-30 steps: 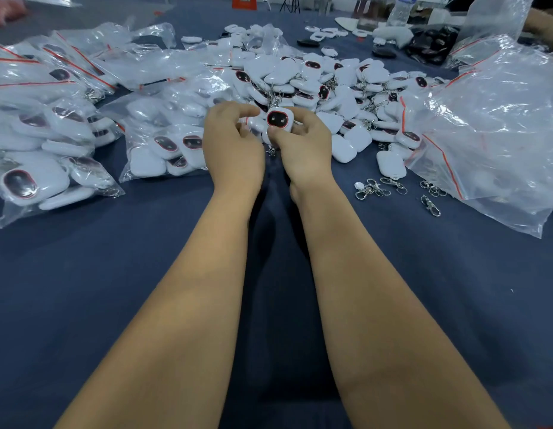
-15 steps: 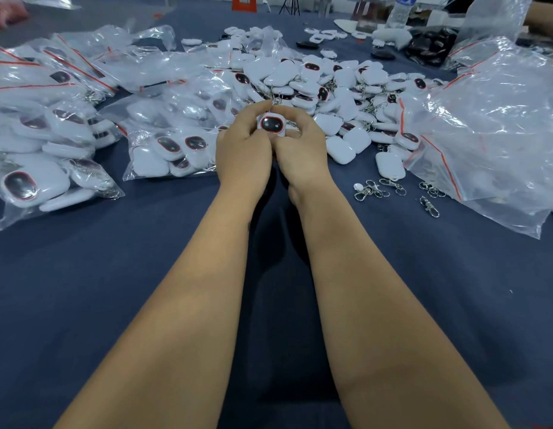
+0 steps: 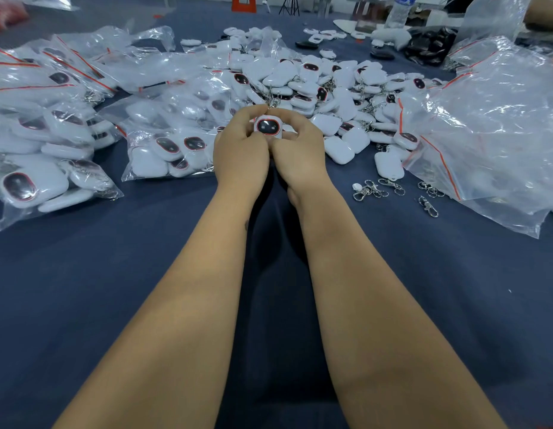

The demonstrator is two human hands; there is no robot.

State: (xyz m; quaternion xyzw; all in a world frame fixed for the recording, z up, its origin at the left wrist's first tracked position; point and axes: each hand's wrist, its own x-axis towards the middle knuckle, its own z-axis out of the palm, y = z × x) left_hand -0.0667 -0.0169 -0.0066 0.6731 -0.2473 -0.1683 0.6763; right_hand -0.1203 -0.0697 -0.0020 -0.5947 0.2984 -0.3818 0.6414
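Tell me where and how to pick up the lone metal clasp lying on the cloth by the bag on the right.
Pinch the lone clasp across its slim body, from straight above. It lies flat on the blue cloth, apart from the other clasps, with bare cloth on both long sides for fingertips.

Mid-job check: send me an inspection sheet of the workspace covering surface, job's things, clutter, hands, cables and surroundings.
Surface: dark blue cloth over the table.
Job's things: white fob with a dark, red-rimmed face, turned toward the camera; metal clasp at its top.
Clutter: loose pile of fobs behind the hands; filled bags at left; clear bags at right, contents unclear; loose clasps on the cloth.
Hands: left hand and right hand both pinch the fob from its sides.
Cables: nothing seen.
Surroundings: water bottle and heap of black pieces at the far right.
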